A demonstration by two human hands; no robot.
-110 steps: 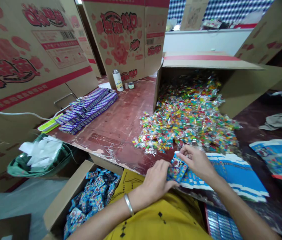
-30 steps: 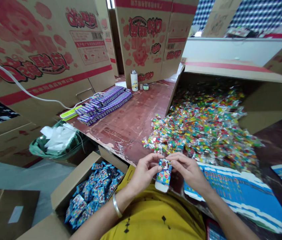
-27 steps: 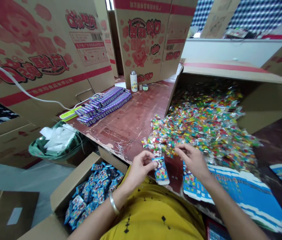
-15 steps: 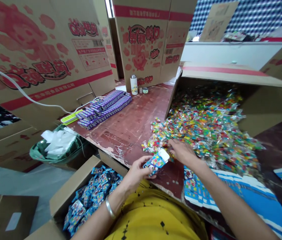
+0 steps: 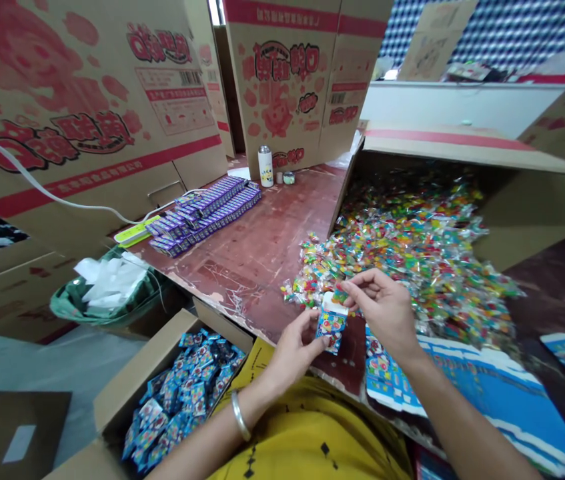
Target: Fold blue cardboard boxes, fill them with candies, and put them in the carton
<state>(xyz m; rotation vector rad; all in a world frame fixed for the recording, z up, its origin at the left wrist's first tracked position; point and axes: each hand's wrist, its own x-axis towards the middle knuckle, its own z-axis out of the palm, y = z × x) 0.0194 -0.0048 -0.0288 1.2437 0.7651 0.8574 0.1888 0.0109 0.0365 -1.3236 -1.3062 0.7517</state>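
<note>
My left hand (image 5: 298, 347) is closed round a small blue printed box (image 5: 331, 328), whose white top flap stands open. Above its opening, my right hand (image 5: 385, 310) pinches a small wrapped candy (image 5: 340, 293) between thumb and fingertips. Just beyond both hands, a heap of clear-wrapped colourful candies (image 5: 412, 247) spills from a carton lying on its side. Flat blue box blanks (image 5: 492, 380) are fanned out under and beside my right forearm.
A carton (image 5: 137, 367) of filled blue packets stands below the table edge at left, near a green-lined bin (image 5: 107, 287). Purple boxes (image 5: 202, 213), a yellow-green item (image 5: 137, 232) and a white bottle (image 5: 265, 165) stand on the table (image 5: 262, 247). Large cartons (image 5: 282, 80) rise behind.
My right hand has come from the candy heap to the box opening with a candy. My left hand has moved right and turned the box more upright.
</note>
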